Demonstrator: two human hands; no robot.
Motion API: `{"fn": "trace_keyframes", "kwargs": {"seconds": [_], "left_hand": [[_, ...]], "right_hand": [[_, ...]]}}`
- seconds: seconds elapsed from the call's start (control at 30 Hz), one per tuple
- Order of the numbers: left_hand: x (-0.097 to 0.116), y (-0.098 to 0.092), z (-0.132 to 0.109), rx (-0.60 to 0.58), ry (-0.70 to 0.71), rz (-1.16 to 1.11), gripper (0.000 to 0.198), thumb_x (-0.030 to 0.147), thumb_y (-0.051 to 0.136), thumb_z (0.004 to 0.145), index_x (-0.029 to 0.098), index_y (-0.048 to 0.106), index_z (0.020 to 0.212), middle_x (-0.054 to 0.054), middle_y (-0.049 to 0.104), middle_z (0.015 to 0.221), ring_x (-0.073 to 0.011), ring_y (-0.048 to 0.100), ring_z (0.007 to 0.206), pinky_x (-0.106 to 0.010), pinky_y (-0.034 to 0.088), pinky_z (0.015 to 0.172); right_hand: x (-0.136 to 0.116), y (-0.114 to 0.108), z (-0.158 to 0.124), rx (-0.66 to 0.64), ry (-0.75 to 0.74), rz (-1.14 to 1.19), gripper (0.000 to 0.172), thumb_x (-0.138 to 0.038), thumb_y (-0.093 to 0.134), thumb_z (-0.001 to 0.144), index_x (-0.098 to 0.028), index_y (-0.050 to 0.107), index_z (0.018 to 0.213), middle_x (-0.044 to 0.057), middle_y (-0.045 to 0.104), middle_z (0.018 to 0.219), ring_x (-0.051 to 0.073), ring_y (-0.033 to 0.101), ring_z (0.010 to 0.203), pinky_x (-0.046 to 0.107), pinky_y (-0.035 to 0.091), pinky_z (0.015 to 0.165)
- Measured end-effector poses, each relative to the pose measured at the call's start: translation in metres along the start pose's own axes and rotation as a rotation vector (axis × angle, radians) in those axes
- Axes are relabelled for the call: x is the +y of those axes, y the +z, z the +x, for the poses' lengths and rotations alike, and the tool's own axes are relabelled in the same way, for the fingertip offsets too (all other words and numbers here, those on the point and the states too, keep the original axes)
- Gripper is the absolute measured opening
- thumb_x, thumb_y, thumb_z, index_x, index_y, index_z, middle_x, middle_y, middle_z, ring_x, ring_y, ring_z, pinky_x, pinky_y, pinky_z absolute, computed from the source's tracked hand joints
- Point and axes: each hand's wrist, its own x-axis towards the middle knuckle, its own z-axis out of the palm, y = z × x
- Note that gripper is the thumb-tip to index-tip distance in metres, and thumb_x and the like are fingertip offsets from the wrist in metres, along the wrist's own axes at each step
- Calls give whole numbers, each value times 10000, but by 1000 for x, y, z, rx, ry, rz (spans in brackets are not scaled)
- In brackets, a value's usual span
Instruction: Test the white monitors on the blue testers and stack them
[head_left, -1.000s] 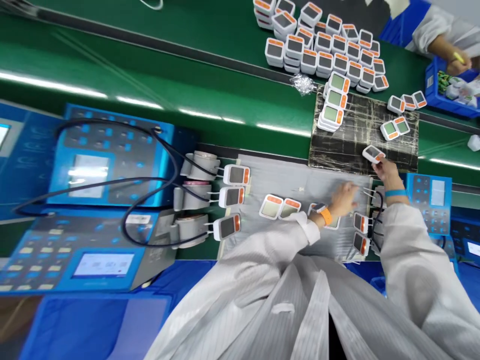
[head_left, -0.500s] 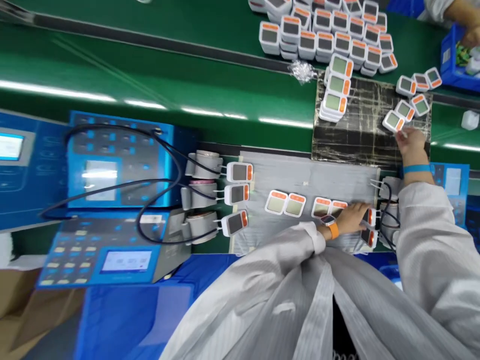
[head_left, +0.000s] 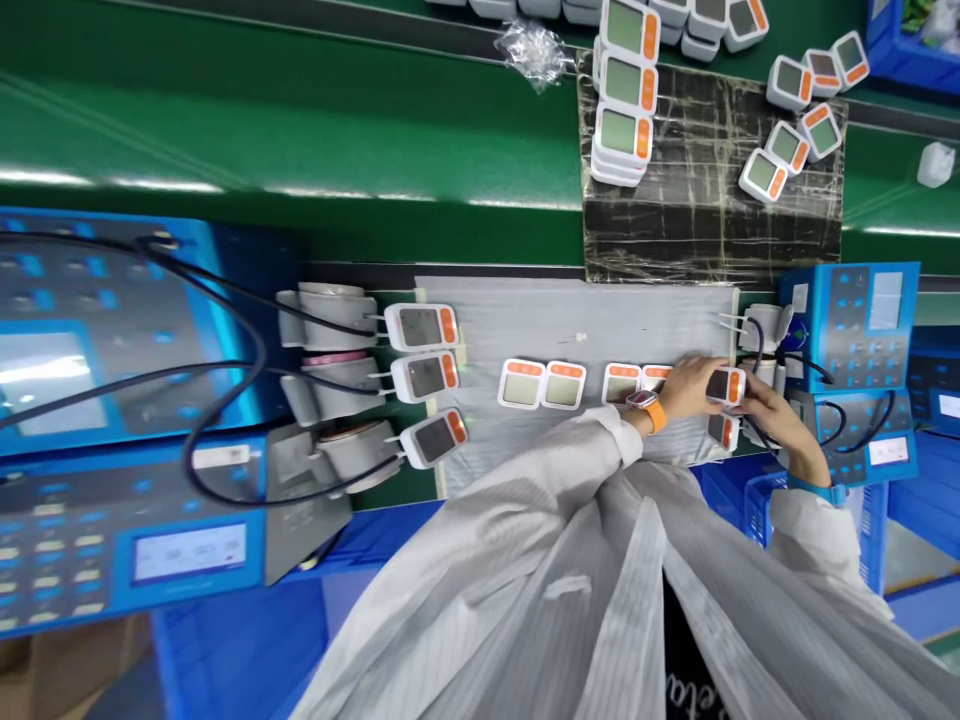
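Observation:
My left hand point(head_left: 691, 388), with an orange-banded watch at its wrist, grips the left side of a white blood pressure monitor point(head_left: 726, 385) with a dark screen and an orange button strip. At the monitor's right end, the fingers of my right hand point(head_left: 776, 412) close on its edge; a blue band circles that wrist. A dark tube runs beneath the right hand, and its end is hidden. Just below lies a second monitor point(head_left: 722, 431). Beside my left hand, two more monitors point(head_left: 622, 383) rest on the grey mat, partly covered.
Blue test units stand at left point(head_left: 199, 550) and right point(head_left: 851, 325). Cuffs on cylinders point(head_left: 337, 320) connect to several monitors point(head_left: 427, 378) at the mat's left edge. A stack of monitors point(head_left: 624, 135) and several loose ones point(head_left: 763, 175) lie on the black taped board point(head_left: 675, 240).
My right hand has left the loose monitors on the board and come down to the monitor by my left hand. The left hand now grips that monitor. The view has shifted.

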Motion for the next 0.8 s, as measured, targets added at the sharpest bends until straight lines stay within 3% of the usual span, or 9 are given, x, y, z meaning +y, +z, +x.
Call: {"fn": "trace_keyframes", "kwargs": {"seconds": [0.07,0.13,0.23,0.33,0.47,0.57,0.67,0.73,0.8], "left_hand": [[1,0,2,36,-19,-53,734,310,899,775,179,588,1428,-147,693,1379,-338,617,1294,-450,482,1158],[2,-1,3,51,-1,-79,694,299,897,774,188,606,1395,-120,702,1376,-325,611,1286,-441,484,1151],[4,-1,5,68,31,-86,652,296,880,795,208,620,1387,-99,695,1410,-309,602,1289,-435,474,1158],[8,-3,7,91,59,-87,632,276,862,810,207,631,1394,-102,690,1432,-300,608,1277,-435,469,1160],[15,-8,9,91,106,-50,641,256,865,805,190,644,1403,-110,681,1456,-304,597,1278,-438,462,1152],[20,-14,10,41,120,15,634,287,887,791,196,669,1379,-119,697,1420,-324,591,1272,-462,458,1110],[19,-27,9,46,134,79,638,311,880,795,198,666,1384,-113,698,1404,-333,586,1272,-467,446,1081],[14,-38,8,80,124,118,647,325,877,802,205,658,1398,-103,694,1406,-332,580,1275,-464,438,1080],[8,-50,7,97,119,154,670,333,892,793,212,654,1408,-100,694,1407,-331,576,1273,-462,430,1085]], "right_hand": [[5,-2,1,-69,60,109,579,-458,694,787,-219,707,1315,68,789,1129,270,733,965,465,622,909],[10,-4,3,-40,51,79,458,-480,703,796,-218,738,1170,62,787,1083,263,722,977,472,596,971],[21,1,4,83,-79,-81,339,-494,667,838,-206,737,1002,84,775,1025,274,709,974,480,576,990],[32,12,5,267,-213,-249,296,-453,626,867,-208,729,997,122,756,1089,302,705,1039,470,579,962],[44,23,12,431,-240,-388,183,-334,564,877,-217,694,928,137,741,1008,305,706,970,424,590,855],[44,21,20,411,-169,-522,139,-248,529,863,-214,624,768,141,705,853,284,674,824,400,565,773],[32,16,24,347,-86,-566,110,-216,561,799,-200,589,694,161,702,855,251,632,715,389,533,705],[18,14,23,323,-88,-449,90,-246,603,771,-177,661,777,168,730,949,245,643,725,384,532,692],[0,14,20,300,-72,-205,247,-333,615,818,-170,732,962,133,744,947,230,648,697,365,526,642]]}}
